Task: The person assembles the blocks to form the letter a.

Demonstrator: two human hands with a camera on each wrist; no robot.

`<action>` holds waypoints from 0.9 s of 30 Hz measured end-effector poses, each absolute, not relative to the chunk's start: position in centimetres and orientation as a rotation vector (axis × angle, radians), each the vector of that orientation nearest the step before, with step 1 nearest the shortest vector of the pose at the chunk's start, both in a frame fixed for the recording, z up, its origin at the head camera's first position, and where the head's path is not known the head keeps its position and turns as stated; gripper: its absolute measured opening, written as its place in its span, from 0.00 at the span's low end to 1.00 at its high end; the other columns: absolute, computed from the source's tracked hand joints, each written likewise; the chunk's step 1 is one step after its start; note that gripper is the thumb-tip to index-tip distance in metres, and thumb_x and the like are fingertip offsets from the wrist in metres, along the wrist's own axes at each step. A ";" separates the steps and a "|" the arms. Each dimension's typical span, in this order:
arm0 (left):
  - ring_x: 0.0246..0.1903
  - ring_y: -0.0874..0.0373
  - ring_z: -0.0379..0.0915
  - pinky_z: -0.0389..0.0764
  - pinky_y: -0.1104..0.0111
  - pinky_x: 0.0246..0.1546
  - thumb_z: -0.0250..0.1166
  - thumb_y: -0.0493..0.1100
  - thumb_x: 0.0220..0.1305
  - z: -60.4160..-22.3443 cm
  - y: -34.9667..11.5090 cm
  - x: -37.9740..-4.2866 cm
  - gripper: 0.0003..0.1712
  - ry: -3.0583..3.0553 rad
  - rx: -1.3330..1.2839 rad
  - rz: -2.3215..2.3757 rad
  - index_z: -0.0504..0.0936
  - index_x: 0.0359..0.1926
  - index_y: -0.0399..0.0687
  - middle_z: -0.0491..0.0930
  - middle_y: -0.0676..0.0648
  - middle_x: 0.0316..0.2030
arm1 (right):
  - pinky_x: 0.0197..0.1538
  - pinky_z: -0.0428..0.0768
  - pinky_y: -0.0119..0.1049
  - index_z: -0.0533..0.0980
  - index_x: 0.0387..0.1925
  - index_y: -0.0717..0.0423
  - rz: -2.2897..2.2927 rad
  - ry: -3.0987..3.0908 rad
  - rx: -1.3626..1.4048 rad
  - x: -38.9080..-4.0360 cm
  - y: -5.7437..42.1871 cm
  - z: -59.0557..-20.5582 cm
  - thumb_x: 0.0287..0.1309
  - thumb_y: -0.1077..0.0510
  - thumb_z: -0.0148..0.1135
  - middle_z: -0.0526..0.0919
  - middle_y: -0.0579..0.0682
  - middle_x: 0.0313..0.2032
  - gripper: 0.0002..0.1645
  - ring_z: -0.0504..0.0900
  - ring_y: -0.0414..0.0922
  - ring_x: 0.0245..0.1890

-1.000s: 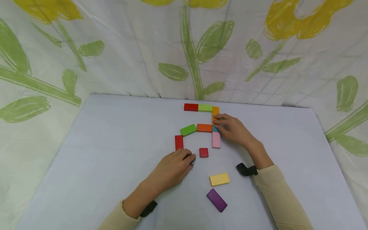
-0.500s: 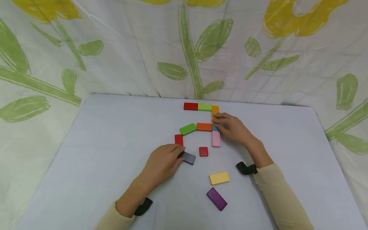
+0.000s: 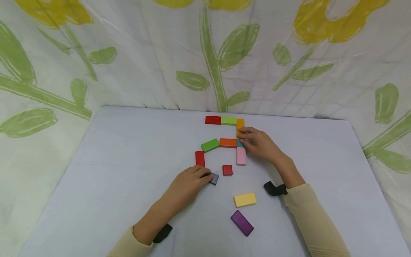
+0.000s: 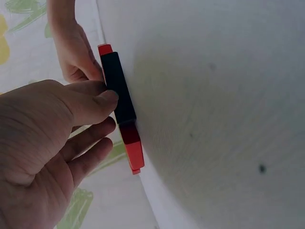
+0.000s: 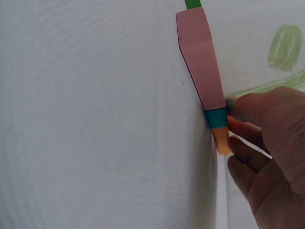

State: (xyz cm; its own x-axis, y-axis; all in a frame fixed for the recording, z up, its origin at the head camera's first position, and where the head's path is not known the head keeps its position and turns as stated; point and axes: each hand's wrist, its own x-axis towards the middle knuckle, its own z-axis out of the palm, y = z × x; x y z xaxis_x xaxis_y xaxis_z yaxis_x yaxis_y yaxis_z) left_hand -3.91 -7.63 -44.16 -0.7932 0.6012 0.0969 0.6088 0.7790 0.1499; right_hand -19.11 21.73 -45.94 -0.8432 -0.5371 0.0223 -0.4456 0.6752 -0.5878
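My left hand [image 3: 187, 184] pinches a dark grey block [image 3: 214, 179] between thumb and fingers. In the left wrist view, the thumb lies on the grey block's [image 4: 119, 88] near face. One end of this block lies close to a standing line's red block [image 3: 199, 159]. My right hand [image 3: 261, 145] rests its fingertips at the orange-yellow block [image 3: 240, 125] and the small blue block [image 3: 240, 143]. In the right wrist view, the blue block [image 5: 216, 118] sits between the pink block [image 5: 202, 67] and the orange-yellow one [image 5: 221, 138], with relaxed fingers beside them.
Joined in the row are a dark red block [image 3: 213, 120], a lime block [image 3: 229, 121], an orange block [image 3: 228, 143] and a green block [image 3: 210, 145]. A small red cube [image 3: 227, 170], a yellow block [image 3: 245, 200] and a purple block [image 3: 242, 223] lie apart on the white table [image 3: 112, 160].
My left hand shifted left, baring more of the grey block, then came back slightly right over it. The grey block stays near the same place. My right hand has stayed put.
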 end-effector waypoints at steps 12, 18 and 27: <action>0.56 0.58 0.82 0.87 0.69 0.58 0.74 0.33 0.65 -44.0 -7.7 -3.9 0.20 -2.934 -1.007 -0.277 0.90 0.57 0.51 0.88 0.53 0.54 | 0.76 0.74 0.58 0.82 0.63 0.61 -0.915 2.732 -0.820 -19.0 21.5 -46.1 0.72 0.62 0.65 0.80 0.59 0.70 0.21 0.74 0.59 0.74; 0.57 0.58 0.81 0.86 0.68 0.59 0.74 0.33 0.65 -44.1 -7.7 -3.9 0.21 -2.946 -1.010 -0.267 0.90 0.57 0.51 0.88 0.53 0.55 | 0.76 0.73 0.58 0.81 0.64 0.60 -0.909 2.738 -0.811 -18.9 21.5 -46.1 0.72 0.62 0.65 0.80 0.58 0.70 0.22 0.74 0.59 0.75; 0.58 0.56 0.81 0.86 0.67 0.60 0.75 0.37 0.66 -44.2 -7.5 -4.0 0.21 -2.930 -0.942 -0.369 0.88 0.59 0.47 0.87 0.50 0.56 | 0.75 0.74 0.59 0.82 0.63 0.62 -0.912 2.744 -0.830 -19.0 21.8 -45.9 0.71 0.63 0.65 0.80 0.60 0.69 0.21 0.74 0.61 0.74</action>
State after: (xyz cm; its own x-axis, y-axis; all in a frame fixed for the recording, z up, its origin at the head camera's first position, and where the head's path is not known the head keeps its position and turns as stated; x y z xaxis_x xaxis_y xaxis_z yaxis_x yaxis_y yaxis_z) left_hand -3.96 -7.51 -44.22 -0.8145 0.5692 0.1123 0.5793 0.7871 0.2121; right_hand -19.03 21.77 -45.94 -0.8394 -0.5416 0.0452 -0.4609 0.6653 -0.5873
